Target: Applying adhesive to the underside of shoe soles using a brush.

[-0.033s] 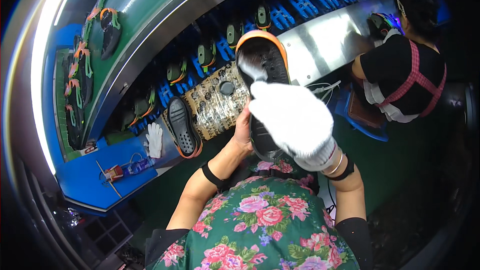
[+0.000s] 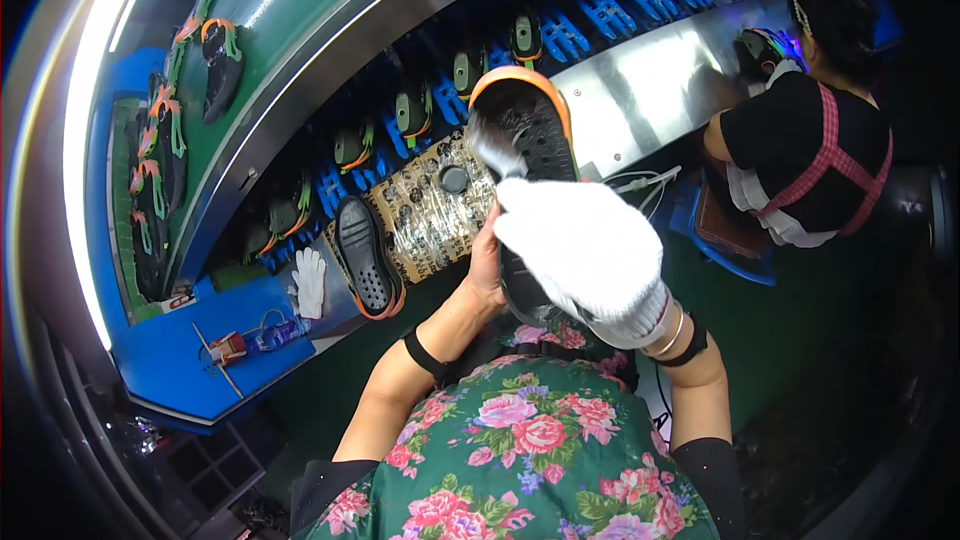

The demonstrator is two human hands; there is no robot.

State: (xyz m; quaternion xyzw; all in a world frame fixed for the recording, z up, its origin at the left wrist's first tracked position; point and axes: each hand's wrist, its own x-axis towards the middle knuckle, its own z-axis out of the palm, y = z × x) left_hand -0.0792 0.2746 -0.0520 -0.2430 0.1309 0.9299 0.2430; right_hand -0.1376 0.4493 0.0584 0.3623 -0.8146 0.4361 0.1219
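Note:
A black shoe sole (image 2: 548,140) with an orange rim at its far end is held up in front of me, its hollow inner side towards me. My bare left hand (image 2: 485,265) grips its left edge, the fingers partly hidden behind it. In a white knitted glove, my right hand (image 2: 590,255) is closed on what looks like a small brush (image 2: 500,153). Its pale bristles, smeared by motion, lie against the sole's inside. The glove hides the near part of the sole. To the left, a second black sole (image 2: 362,250) with an orange edge rests on the bench.
Taped cardboard (image 2: 425,225) covers the bench, with a small round dark container (image 2: 453,179) on it. Shoe parts (image 2: 412,112) stand along the blue-slatted conveyor. A white glove (image 2: 309,282) lies beside the blue shelf (image 2: 170,365). Another person (image 2: 820,150) works at the right.
My gloved right hand and the brush have shifted slightly down and left over the sole. The sole has barely moved.

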